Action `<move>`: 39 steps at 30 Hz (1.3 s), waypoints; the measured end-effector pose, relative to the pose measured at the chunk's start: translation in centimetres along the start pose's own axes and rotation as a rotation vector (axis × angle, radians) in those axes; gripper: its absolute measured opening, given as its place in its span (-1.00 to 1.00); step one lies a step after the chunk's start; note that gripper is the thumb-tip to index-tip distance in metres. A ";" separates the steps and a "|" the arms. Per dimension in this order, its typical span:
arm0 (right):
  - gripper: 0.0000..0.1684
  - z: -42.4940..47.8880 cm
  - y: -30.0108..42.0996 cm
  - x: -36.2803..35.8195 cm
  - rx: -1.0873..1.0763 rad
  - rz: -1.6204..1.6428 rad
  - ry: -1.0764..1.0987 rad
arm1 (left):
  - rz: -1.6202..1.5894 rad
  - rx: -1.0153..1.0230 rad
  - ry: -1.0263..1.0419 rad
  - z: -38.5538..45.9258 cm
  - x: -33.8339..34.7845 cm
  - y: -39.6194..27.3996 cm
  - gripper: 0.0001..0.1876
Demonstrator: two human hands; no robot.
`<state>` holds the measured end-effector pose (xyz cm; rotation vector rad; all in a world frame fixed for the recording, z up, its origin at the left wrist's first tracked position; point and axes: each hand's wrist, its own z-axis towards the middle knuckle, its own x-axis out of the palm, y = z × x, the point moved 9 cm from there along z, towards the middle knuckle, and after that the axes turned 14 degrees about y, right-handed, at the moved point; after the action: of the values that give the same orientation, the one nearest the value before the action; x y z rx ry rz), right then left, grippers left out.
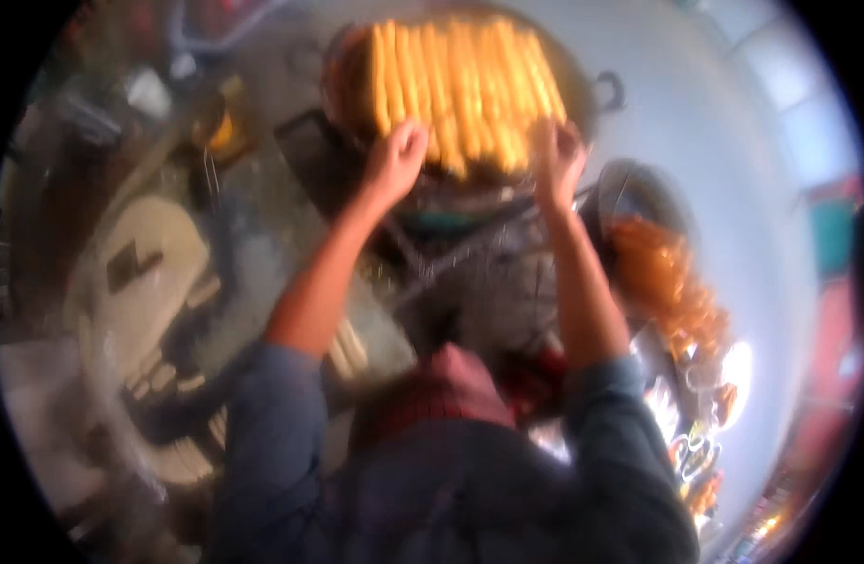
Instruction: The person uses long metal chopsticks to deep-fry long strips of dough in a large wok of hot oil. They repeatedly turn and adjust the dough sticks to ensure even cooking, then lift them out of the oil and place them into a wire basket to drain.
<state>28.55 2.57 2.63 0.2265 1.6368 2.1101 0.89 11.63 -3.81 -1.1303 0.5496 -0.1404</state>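
A row of several long golden fried dough sticks (467, 92) lies side by side across a wide, dark wok (583, 88). Both my hands are raised over the wok's near side. My left hand (400, 158) is curled at the near ends of the leftmost sticks. At the right end of the row, my right hand (562, 162) is curled too and blurred. Whether either hand pinches dough or a thin tool cannot be made out.
To my right stands a round metal container (636, 187) beside a heap of browned fried pieces (650, 261). On the left work surface lies a pale dough slab (153, 233) with a dark flat tool (125, 266) on it. Cut dough strips (181, 462) lie nearer me.
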 end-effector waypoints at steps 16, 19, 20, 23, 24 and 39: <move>-0.76 -4.1 5.7 7.3 -0.311 -0.533 0.391 | 0.512 -0.055 0.030 2.7 1.1 -6.8 -0.85; -0.73 -4.8 7.7 3.4 -0.337 -0.397 0.181 | 0.531 -0.132 0.102 2.5 1.7 -7.5 -0.84; -0.71 -4.7 7.4 2.2 -0.373 -0.444 0.132 | 0.515 -0.112 0.084 2.4 1.6 -7.9 -0.83; -0.75 -3.7 6.0 0.7 -0.285 -0.416 0.101 | 0.524 -0.087 0.104 2.2 1.7 -8.9 -0.84; -0.77 -3.4 5.6 1.3 -0.267 -0.462 0.162 | 0.487 -0.097 0.127 2.0 1.7 -8.9 -0.85; -0.81 -1.6 4.5 -5.3 -0.126 -0.419 -0.002 | 0.379 -0.065 -0.260 -4.6 -8.1 -6.4 -0.84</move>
<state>31.47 -2.09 7.20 -0.1446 1.3973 1.8772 -7.29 8.15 3.19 -1.0679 0.5282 0.3497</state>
